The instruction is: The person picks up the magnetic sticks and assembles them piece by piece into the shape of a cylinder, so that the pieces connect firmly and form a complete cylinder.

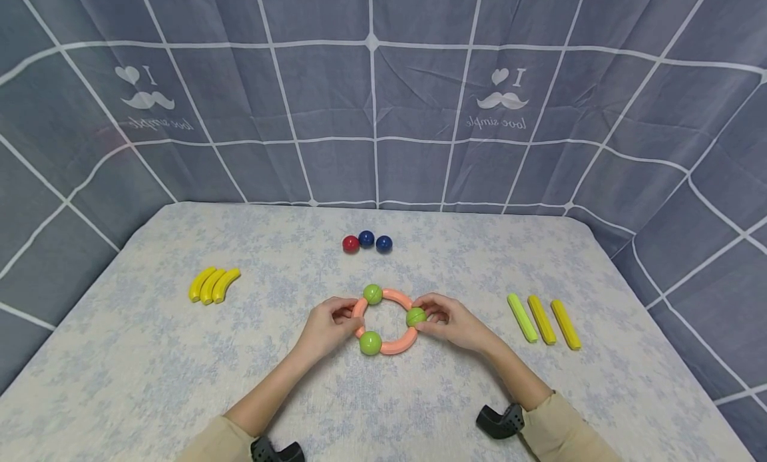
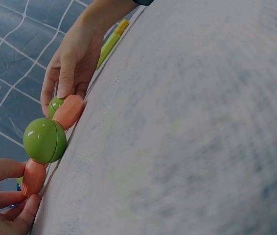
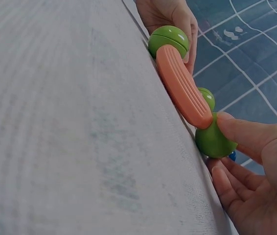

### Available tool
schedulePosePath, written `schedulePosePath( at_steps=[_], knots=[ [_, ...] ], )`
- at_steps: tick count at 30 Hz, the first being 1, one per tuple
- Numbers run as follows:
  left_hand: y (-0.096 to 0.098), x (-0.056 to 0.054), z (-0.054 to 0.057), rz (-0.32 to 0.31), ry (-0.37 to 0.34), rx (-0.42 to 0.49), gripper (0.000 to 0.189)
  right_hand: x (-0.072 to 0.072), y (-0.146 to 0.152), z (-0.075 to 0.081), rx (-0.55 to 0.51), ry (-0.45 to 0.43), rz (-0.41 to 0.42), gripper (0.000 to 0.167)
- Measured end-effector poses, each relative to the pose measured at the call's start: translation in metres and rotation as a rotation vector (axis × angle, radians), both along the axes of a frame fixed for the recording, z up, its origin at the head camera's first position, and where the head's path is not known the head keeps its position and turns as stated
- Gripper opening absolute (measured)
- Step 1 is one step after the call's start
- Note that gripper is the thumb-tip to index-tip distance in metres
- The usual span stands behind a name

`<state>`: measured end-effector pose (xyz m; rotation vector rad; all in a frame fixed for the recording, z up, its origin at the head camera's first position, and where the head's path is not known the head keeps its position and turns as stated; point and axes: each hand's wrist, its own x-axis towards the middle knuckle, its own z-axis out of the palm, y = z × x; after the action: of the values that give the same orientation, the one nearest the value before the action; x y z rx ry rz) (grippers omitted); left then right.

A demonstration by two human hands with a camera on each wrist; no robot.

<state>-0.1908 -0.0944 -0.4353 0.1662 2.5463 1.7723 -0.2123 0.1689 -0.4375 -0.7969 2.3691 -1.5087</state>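
A ring of curved orange rods joined by green balls lies in the middle of the table. My left hand (image 1: pixel 328 325) grips the curved orange rod (image 2: pixel 34 177) on the ring's left side. On the opposite side my right hand (image 1: pixel 451 321) pinches a green ball (image 3: pixel 215 140) between thumb and fingers. A second green ball (image 1: pixel 373 293) sits at the ring's upper left, and another green ball (image 1: pixel 370 343) at its lower left. Another curved orange rod (image 3: pixel 181 85) runs along the near side, its ends meeting the balls.
Behind the ring sit a red ball (image 1: pixel 350 244) and two blue balls (image 1: pixel 384 244). Several curved yellow rods (image 1: pixel 214 285) lie together at the left. At the right are a straight light-green rod (image 1: pixel 522 317) and two straight yellow rods (image 1: pixel 566 324). A grey-blue curtain (image 1: pixel 335 102) hangs behind the table.
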Motion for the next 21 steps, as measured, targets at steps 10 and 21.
schedulePosePath(
  at_steps=[10, 21],
  knots=[
    [-0.001, 0.0, -0.002, -0.01, 0.014, 0.0, 0.037, 0.0, 0.016, 0.017, 0.047, 0.004, -0.057, 0.038],
    [-0.002, -0.001, -0.005, -0.021, 0.037, 0.019, 0.036, 0.014, 0.124, 0.047, 0.19, 0.237, -0.53, 0.036]
  ],
)
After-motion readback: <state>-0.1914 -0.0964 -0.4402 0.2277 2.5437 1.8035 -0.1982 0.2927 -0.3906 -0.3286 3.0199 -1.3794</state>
